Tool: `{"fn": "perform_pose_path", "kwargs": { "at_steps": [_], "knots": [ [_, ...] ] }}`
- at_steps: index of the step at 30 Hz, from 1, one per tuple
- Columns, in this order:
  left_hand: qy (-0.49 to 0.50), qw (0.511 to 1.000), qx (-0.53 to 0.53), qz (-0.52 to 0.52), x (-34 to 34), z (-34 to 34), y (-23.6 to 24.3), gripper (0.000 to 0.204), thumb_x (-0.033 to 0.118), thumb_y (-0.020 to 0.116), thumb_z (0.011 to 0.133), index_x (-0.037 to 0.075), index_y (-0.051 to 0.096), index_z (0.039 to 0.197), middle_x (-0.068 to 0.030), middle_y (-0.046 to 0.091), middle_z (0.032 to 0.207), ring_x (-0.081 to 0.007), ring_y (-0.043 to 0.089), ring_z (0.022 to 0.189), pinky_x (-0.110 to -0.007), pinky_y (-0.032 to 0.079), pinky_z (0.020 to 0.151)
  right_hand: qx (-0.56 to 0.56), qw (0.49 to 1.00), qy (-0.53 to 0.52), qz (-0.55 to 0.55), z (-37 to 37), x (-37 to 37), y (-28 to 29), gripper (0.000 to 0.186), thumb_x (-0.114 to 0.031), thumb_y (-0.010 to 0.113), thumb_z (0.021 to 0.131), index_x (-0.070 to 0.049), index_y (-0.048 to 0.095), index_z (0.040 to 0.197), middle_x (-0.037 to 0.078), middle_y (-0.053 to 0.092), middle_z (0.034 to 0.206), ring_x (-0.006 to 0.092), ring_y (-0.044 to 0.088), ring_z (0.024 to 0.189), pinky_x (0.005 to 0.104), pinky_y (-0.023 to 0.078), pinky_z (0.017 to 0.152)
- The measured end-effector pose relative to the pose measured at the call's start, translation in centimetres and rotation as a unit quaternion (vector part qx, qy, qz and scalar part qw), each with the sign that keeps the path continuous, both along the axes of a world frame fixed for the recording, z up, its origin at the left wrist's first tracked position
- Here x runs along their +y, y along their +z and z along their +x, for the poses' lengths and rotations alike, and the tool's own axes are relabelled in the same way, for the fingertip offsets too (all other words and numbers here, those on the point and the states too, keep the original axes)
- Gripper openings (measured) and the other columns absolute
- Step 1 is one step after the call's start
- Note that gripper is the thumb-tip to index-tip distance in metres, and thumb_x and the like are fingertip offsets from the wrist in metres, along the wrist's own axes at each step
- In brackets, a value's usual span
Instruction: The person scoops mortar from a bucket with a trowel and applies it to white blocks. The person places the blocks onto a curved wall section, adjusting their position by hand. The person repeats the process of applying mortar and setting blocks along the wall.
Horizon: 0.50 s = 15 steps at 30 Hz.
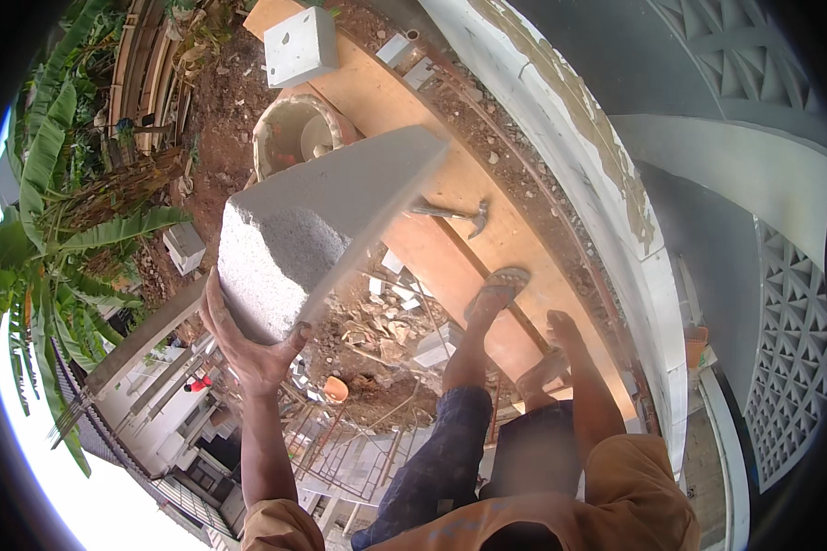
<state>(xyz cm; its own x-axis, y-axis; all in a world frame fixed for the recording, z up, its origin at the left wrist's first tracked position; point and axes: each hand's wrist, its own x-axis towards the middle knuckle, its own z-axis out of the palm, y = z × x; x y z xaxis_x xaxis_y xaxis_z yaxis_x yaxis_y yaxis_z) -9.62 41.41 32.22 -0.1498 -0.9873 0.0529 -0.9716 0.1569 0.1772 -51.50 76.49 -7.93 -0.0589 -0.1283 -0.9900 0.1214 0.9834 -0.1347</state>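
Observation:
My left hand (248, 345) is closed on one end of a pale lightweight concrete block (340, 179), thumb and fingers on opposite sides. The block is raised and tilted in front of me, with a rough broken face at the near end. Apart from it, on the right, my right hand (560, 326) hangs low over the wooden planks near my feet; nothing shows in it, and its small, foreshortened fingers do not read clearly. A hammer (459, 215) lies on the planks beyond my sandalled foot (498, 290).
A mortar-crusted bucket (294, 133) and another white block (300, 46) are at the plank walkway's (524, 248) far end. A white wall (629, 230) runs along the right. Below the planks lie rubble (377, 331) and an orange container (336, 389). Banana plants (50, 174) grow at left.

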Motion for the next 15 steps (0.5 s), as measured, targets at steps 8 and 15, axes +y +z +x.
{"fn": "perform_pose_path", "kwargs": {
  "at_steps": [8, 15],
  "knots": [
    [0.001, 0.999, -0.040, -0.002, -1.2, -1.2, 0.6, 0.126, 0.080, 0.072, 0.069, 0.000, 0.029, 0.156, -0.0262, 0.044, 0.141, -0.0423, 0.043, 0.129, -0.058, 0.032, 0.107, 0.045, 0.976, 0.154, 0.148, -9.5, 14.7, 14.4, 0.037, -0.038, 0.064, 0.096, -0.007, 0.069, 0.114, 0.008, 0.066, 0.072, 0.0171, 0.058, 0.050, 0.0341, 0.046, 0.046],
    [0.088, 0.995, 0.044, -0.009, -1.5, 1.5, 0.5, 0.096, 0.073, 0.055, 0.088, 0.003, 0.041, 0.151, -0.0238, 0.050, 0.139, -0.0409, 0.046, 0.126, -0.053, 0.029, 0.110, 0.029, 0.992, 0.119, 0.020, -8.1, 0.4, 19.9, 0.035, -0.033, 0.063, 0.098, -0.009, 0.066, 0.123, 0.004, 0.070, 0.092, 0.0164, 0.068, 0.074, 0.0301, 0.052, 0.059]
  ]
}}
